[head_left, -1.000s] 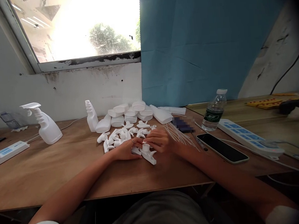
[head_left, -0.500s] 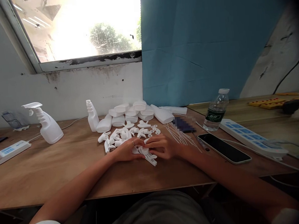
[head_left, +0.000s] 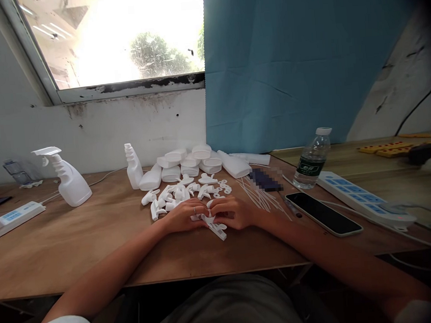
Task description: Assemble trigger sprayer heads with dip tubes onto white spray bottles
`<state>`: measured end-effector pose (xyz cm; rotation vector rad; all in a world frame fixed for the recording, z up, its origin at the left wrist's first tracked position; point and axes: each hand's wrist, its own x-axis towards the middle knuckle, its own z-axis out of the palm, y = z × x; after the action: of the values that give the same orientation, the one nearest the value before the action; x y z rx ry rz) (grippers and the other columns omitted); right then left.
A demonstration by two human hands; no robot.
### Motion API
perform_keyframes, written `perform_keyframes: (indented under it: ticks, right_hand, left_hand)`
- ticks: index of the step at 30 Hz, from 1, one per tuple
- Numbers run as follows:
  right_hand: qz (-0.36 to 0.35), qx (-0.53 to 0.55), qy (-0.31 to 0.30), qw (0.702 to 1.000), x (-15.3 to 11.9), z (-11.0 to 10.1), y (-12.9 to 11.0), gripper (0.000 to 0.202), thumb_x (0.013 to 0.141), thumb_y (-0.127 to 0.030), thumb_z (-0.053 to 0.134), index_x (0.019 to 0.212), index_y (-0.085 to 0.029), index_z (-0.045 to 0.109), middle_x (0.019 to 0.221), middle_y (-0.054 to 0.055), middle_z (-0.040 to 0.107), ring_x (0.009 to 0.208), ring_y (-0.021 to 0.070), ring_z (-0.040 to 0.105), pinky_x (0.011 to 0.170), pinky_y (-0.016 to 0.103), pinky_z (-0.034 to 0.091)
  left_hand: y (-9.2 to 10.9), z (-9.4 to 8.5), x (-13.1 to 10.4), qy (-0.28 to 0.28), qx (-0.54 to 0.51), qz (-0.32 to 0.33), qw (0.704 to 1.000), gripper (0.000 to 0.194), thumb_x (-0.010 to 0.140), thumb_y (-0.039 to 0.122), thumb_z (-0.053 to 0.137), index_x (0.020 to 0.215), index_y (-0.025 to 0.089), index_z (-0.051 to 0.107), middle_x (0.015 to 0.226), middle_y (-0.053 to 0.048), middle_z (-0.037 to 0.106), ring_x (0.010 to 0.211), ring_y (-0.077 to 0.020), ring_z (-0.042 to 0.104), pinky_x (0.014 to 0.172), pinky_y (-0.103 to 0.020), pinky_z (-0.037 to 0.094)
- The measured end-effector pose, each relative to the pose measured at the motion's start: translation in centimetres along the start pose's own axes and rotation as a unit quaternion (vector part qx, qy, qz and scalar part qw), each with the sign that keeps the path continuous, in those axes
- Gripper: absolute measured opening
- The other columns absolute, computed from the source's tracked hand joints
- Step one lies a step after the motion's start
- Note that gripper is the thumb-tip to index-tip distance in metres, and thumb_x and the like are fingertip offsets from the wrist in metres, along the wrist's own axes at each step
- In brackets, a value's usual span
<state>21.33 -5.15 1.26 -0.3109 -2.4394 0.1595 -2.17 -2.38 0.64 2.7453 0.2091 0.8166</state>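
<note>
My left hand (head_left: 186, 215), with a ring on one finger, is closed around a white spray trigger head (head_left: 217, 229) near the middle of the table. From the other side, my right hand (head_left: 234, 213) pinches at the same part, its fingertips meeting those of my left hand. The nozzle end of the trigger head points toward the table's front edge. Just behind my hands lies a pile of white trigger heads (head_left: 166, 196). Small white rings (head_left: 224, 185) lie to the right of that pile. My fingers partly hide the held part.
White bottles (head_left: 171, 173) are heaped at the back. A spray bottle (head_left: 73, 186) stands left, an open-necked bottle (head_left: 133, 167) nearer the middle. On the right are thin tubes (head_left: 258, 195), a phone (head_left: 322, 213), a water bottle (head_left: 309, 162) and a power strip (head_left: 362, 198).
The fingers of both hands have shifted slightly over the trigger head, and the fingertips sit closer together. Its nozzle end has stayed in nearly the same place.
</note>
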Motion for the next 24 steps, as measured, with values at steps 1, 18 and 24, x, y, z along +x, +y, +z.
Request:
perform_keyframes:
  ticks: [1, 18, 24]
  right_hand:
    - [-0.001, 0.0, 0.001, 1.0, 0.0, 0.0, 0.0, 0.011, 0.09, -0.026, 0.059, 0.094, -0.017, 0.064, 0.091, 0.01, 0.069, 0.076, 0.0152, 0.064, 0.067, 0.025, 0.05]
    - [0.165, 0.065, 0.082, 0.981, -0.3, -1.6, 1.5, 0.027, 0.092, -0.037, 0.055, 0.102, -0.017, 0.071, 0.087, 0.007, 0.073, 0.068, 0.0144, 0.064, 0.061, 0.025, 0.049]
    - [0.33, -0.236, 0.058, 0.912, -2.4, -6.4, 5.4, 0.026, 0.089, -0.025, 0.05, 0.099, -0.019, 0.073, 0.097, 0.01, 0.074, 0.079, 0.0213, 0.066, 0.075, 0.03, 0.046]
  left_hand:
    - [-0.1, 0.1, 0.0, 0.003, -0.006, -0.004, 1.0, 0.026, 0.086, 0.041, 0.065, 0.097, 0.018, 0.066, 0.101, -0.011, 0.069, 0.1, -0.0207, 0.064, 0.094, -0.036, 0.049]
    - [1.0, 0.3, 0.1, -0.012, 0.023, -0.114, 0.993, 0.035, 0.084, 0.041, 0.066, 0.11, 0.019, 0.057, 0.105, -0.007, 0.065, 0.098, -0.0199, 0.063, 0.09, -0.033, 0.049]
    - [1.4, 0.7, 0.3, -0.034, 0.031, -0.127, 0.991, 0.036, 0.08, 0.033, 0.068, 0.112, 0.021, 0.056, 0.107, -0.006, 0.061, 0.097, -0.0193, 0.06, 0.088, -0.03, 0.048]
